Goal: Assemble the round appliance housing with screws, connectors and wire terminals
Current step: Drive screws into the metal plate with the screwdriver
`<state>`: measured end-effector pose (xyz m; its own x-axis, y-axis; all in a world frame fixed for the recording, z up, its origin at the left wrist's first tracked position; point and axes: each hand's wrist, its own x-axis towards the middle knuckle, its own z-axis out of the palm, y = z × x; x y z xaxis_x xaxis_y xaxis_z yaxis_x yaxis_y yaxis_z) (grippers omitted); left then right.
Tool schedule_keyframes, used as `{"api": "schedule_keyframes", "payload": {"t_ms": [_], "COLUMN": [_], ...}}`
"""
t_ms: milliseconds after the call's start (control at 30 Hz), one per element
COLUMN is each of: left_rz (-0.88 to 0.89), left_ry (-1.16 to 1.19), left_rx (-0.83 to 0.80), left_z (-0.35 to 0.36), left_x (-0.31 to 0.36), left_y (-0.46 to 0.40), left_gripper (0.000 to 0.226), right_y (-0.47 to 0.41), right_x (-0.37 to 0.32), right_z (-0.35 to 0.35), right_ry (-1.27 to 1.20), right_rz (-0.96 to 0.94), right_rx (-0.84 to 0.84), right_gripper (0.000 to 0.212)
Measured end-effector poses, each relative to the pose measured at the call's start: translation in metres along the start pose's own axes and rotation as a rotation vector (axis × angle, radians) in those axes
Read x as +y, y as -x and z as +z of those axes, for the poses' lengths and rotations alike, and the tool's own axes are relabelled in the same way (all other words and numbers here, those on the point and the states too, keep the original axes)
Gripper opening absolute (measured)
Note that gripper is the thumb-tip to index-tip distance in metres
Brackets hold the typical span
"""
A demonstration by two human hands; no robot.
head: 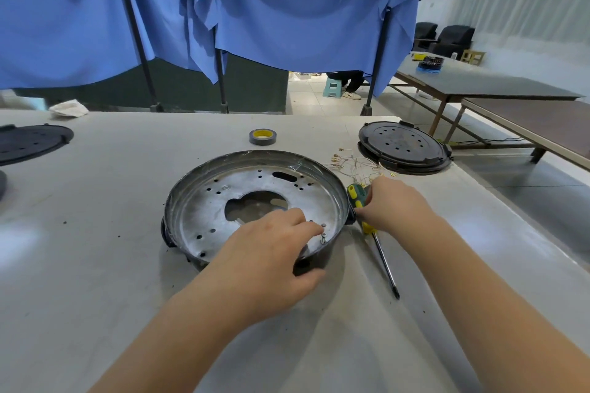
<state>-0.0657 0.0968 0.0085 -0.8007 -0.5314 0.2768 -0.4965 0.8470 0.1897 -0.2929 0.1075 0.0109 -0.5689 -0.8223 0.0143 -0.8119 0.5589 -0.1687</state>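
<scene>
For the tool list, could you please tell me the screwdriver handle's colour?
Yellow and green, on the screwdriver in the head view.

A single head-worn wide-angle view looks forward and down, close over the table [95, 201]

The round, shallow metal appliance housing [255, 198] lies flat, open side up, near the middle of the pale table [95, 233], its dark rim around a dull silver floor pierced by small holes and 1 large irregular central cutout. 2 small silver screws [323, 233] sit inside by its right rim. Thin wires with brass terminals [357, 166] lie tangled toward the table's right edge.
</scene>
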Motion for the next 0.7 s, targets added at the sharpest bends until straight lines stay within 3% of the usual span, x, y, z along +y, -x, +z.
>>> {"api": "schedule_keyframes", "payload": {"t_ms": [333, 433, 567, 700], "left_rz": [0.024, -0.004, -0.039, -0.046], "left_ry": [-0.099, -0.075, -0.067, -0.074], "left_rx": [0.031, 0.048, 0.065, 0.054], "left_z": [0.008, 0.008, 0.007, 0.007], "left_x": [-0.007, -0.007, -0.006, -0.005], "left_y": [0.0, 0.001, 0.002, 0.001], "left_gripper": [0.051, 0.054, 0.053, 0.049], "right_y": [0.0, 0.002, 0.003, -0.003], "right_x": [0.006, 0.011, 0.011, 0.0], "right_z": [0.012, 0.008, 0.005, 0.008], "right_ry": [-0.165, -0.22, -0.646, -1.083], "right_rz": [0.05, 0.059, 0.074, 0.315], "right_rx": [0.055, 0.123, 0.075, -0.161], "right_gripper": [0.044, 0.04, 0.022, 0.015]}}
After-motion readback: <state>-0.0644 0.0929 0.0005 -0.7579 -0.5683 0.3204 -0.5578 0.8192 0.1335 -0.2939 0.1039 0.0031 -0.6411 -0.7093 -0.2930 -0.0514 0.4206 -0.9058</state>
